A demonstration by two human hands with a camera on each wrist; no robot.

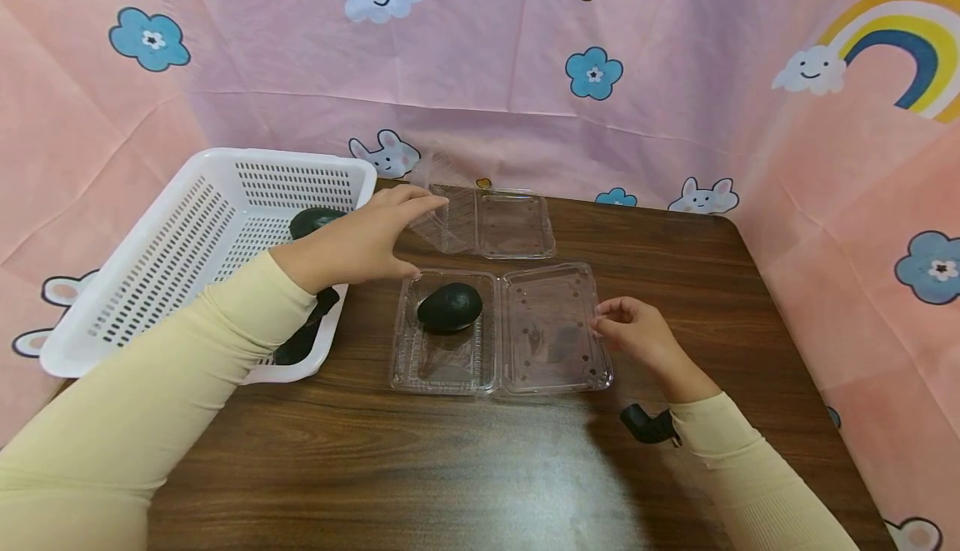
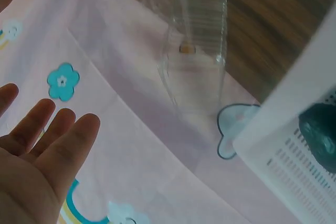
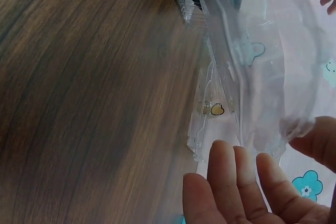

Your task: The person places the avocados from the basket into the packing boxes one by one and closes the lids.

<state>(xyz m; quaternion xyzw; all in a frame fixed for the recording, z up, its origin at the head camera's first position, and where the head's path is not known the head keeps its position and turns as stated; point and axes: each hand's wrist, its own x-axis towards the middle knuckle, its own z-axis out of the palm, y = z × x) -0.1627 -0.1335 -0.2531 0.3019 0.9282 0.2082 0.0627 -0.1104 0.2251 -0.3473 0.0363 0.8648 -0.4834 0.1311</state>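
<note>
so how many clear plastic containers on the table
2: the front container, holding an avocado, with the right hand pinching its right edge; and the rear container behind it, by the patterned cloth. More could be nested unseen.

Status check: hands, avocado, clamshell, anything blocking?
Left hand empty, fingers spread, near white basket. Right hand pinching edge of clamshell lid, lid open. One avocado in clamshell base. Nothing seen between lid and base.

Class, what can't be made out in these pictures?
Head view: number of dark fruits in the white basket, partly behind the left sleeve.
Head view: right end of the black object, behind the right sleeve.
Right wrist view: rest of nearer clear container, cut off by top edge.
</note>
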